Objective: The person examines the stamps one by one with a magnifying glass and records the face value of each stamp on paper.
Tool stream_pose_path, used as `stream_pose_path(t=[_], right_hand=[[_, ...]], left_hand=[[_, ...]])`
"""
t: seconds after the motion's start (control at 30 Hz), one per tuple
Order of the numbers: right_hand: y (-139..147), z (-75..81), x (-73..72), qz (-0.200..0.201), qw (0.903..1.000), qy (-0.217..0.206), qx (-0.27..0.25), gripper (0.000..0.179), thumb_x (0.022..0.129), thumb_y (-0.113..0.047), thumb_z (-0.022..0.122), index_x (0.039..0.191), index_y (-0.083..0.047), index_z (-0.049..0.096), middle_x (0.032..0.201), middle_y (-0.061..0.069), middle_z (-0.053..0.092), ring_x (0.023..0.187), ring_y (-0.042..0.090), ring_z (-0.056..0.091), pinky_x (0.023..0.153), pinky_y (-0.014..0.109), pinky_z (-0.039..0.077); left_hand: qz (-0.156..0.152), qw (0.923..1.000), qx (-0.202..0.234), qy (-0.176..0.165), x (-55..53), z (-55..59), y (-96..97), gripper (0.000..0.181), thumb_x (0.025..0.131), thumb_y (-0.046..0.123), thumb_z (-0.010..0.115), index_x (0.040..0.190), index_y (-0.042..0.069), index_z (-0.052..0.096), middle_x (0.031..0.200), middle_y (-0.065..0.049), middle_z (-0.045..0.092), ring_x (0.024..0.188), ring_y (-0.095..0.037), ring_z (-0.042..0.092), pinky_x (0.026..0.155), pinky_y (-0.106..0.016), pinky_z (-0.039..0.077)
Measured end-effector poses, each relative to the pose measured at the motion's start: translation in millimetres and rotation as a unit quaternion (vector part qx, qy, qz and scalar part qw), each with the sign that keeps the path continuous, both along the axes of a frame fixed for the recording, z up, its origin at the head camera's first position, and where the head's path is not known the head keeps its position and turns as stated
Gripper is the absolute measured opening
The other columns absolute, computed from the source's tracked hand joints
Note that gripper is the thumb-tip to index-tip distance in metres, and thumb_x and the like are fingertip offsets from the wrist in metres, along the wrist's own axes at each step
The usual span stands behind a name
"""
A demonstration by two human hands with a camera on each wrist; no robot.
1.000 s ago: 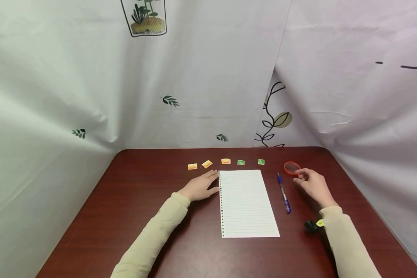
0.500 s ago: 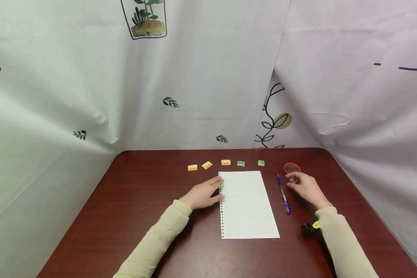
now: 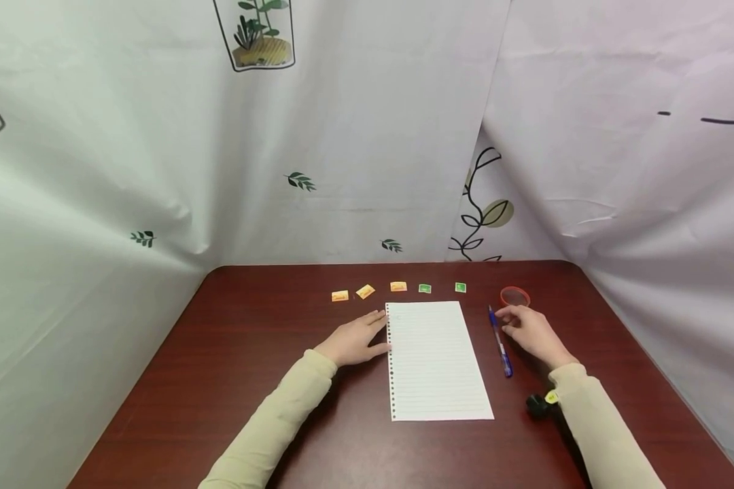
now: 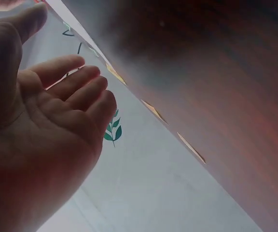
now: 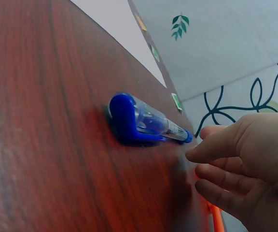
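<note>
A white, lined sheet of loose-leaf paper point(image 3: 437, 360) with a punched left edge lies on the brown table. My left hand point(image 3: 351, 341) is at that edge, fingers extended and thumb apart; in the left wrist view the palm of the left hand point(image 4: 52, 111) holds nothing. A blue ballpoint pen point(image 3: 499, 343) lies right of the paper. Close to its far end is my right hand point(image 3: 531, 333), fingers loosely bent. In the right wrist view the thumb of the right hand point(image 5: 245, 164) comes near the pen point(image 5: 148, 118), with no grip on it visible.
Several small orange pieces point(image 3: 398, 286) and green pieces point(image 3: 461, 287) lie in a row beyond the paper. A red ring-shaped object point(image 3: 515, 288) lies behind my right hand. A black object point(image 3: 536, 406) shows beside the right sleeve. A patterned white curtain point(image 3: 367, 136) stands behind the table.
My right hand has moved left from the red ring to the pen's far end. The left hand has drawn slightly nearer along the paper's edge. The pen and paper have stayed in place.
</note>
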State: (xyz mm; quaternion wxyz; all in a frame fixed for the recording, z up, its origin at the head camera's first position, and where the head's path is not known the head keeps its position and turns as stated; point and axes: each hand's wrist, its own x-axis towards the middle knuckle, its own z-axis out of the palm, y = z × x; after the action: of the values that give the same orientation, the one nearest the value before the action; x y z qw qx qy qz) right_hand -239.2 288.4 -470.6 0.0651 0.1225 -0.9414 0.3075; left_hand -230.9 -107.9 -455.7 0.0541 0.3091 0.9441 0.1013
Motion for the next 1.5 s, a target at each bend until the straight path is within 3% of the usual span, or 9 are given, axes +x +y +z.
stream_pose_path(t=[0.17, 0.37, 0.8, 1.1, 1.5], right_hand=[[1, -2.8, -0.8, 0.005, 0.9999, -0.010, 0.008, 0.024, 0.090, 0.003, 0.067, 0.113, 0.002, 0.070, 0.098, 0.015, 0.068, 0.089, 0.031, 0.062, 0.079, 0.051, 0.052], [-1, 0.1, -4.9, 0.016, 0.9998, -0.005, 0.015, 0.025, 0.090, 0.004, 0.067, 0.115, 0.002, 0.070, 0.101, 0.016, 0.068, 0.089, 0.030, 0.063, 0.080, 0.052, 0.053], [-12, -2.4, -10.9, 0.040, 0.9984, 0.006, 0.039, 0.027, 0.089, -0.002, 0.071, 0.117, -0.001, 0.071, 0.097, 0.013, 0.066, 0.083, 0.025, 0.062, 0.075, 0.046, 0.052], [-25, 0.9, -13.2, 0.062, 0.9976, 0.007, 0.029, 0.023, 0.091, -0.007, 0.072, 0.114, -0.003, 0.072, 0.100, 0.012, 0.062, 0.088, 0.026, 0.061, 0.077, 0.045, 0.051], [-29, -1.5, -25.0, 0.067, 0.9958, 0.002, 0.063, 0.025, 0.093, -0.012, 0.074, 0.114, 0.001, 0.072, 0.100, 0.012, 0.062, 0.093, 0.029, 0.063, 0.083, 0.050, 0.053]], left_hand=[[-0.006, 0.9997, -0.014, -0.021, 0.0, -2.6, 2.0, 0.070, 0.101, 0.046, 0.059, 0.154, 0.004, 0.041, 0.160, -0.014, 0.035, 0.148, -0.026, 0.032, 0.114, -0.042, 0.036], [-0.010, 0.9993, -0.035, -0.012, -0.8, -6.6, 5.5, 0.068, 0.101, 0.047, 0.058, 0.153, 0.006, 0.043, 0.159, -0.012, 0.037, 0.148, -0.025, 0.034, 0.115, -0.040, 0.035], [-0.006, 0.9990, -0.024, -0.037, 1.8, -6.7, 5.3, 0.068, 0.101, 0.047, 0.058, 0.154, 0.007, 0.043, 0.160, -0.011, 0.037, 0.148, -0.023, 0.033, 0.114, -0.040, 0.037], [-0.005, 0.9988, -0.026, -0.042, -2.8, -5.4, 4.1, 0.070, 0.100, 0.048, 0.060, 0.154, 0.007, 0.042, 0.160, -0.010, 0.036, 0.148, -0.022, 0.033, 0.114, -0.039, 0.036], [-0.003, 0.9984, -0.028, -0.049, -2.2, -6.2, 5.4, 0.070, 0.100, 0.048, 0.060, 0.155, 0.009, 0.041, 0.161, -0.009, 0.035, 0.149, -0.021, 0.031, 0.115, -0.039, 0.036]])
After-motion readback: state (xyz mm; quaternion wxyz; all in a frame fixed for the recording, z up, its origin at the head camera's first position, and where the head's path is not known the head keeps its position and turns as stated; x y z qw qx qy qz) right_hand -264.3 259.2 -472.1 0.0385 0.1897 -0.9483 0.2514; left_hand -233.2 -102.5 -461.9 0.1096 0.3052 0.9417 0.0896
